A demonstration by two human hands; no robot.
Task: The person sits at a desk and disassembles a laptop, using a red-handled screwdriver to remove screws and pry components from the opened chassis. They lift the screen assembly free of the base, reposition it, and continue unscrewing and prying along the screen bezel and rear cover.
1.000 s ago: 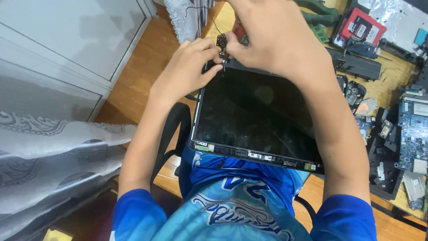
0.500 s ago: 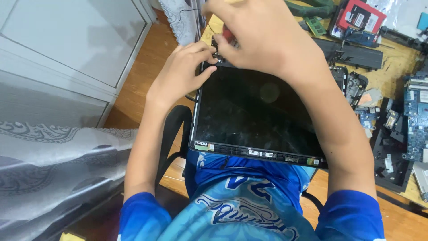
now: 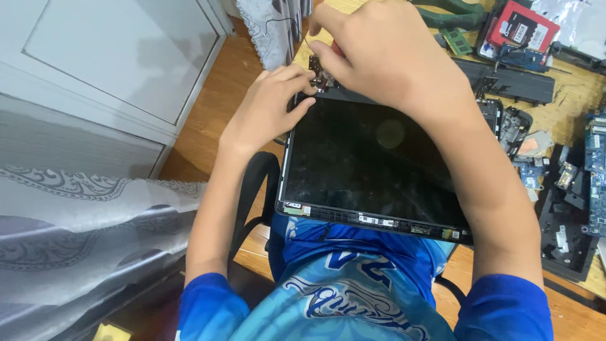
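A black laptop screen panel (image 3: 372,164) lies flat on the wooden desk, its near edge over my lap. Both hands meet at its far left corner, where a small metal hinge (image 3: 317,71) shows. My left hand (image 3: 268,110) has its fingertips curled onto that corner. My right hand (image 3: 385,53) reaches over from the right and is closed around a thin tool, of which only a bit of red (image 3: 336,48) shows between the fingers. The tool's tip is hidden.
Loose parts cover the desk (image 3: 568,95) to the right: a red and black box (image 3: 524,25), a long black part (image 3: 514,81), circuit boards (image 3: 596,158), a green memory stick (image 3: 456,41). A curtain (image 3: 274,28) hangs at the desk's left. White cabinet (image 3: 120,57) and patterned grey fabric (image 3: 76,221) lie left.
Both hands stay at the panel's far left corner. My right hand has closed in over the hinge and covers more of it. The view has shifted slightly.
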